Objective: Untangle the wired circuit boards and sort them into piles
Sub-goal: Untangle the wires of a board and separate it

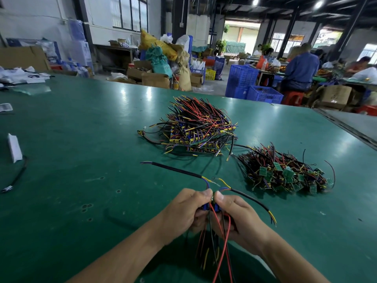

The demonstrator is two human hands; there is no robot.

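Low in the middle of the view, my left hand (184, 209) and my right hand (234, 213) meet thumb to thumb, each gripping a small wired circuit board (213, 207) that is mostly hidden by my fingers. A black cable (175, 170) runs up and left from my left hand. Another black cable (253, 200) runs right from my right hand. Red, black and yellow wires (221, 248) hang below both hands. On the green table (81, 139), a stacked pile of boards with wires (201, 129) lies ahead. A tangled pile with green boards (285, 172) lies to the right.
A white folded piece (14, 147) and a black cable (17, 176) lie at the table's left edge. Papers and plastic bags (22, 76) sit at the far left corner. Beyond the table stand blue crates (244, 82), cardboard boxes and seated people (299, 68).
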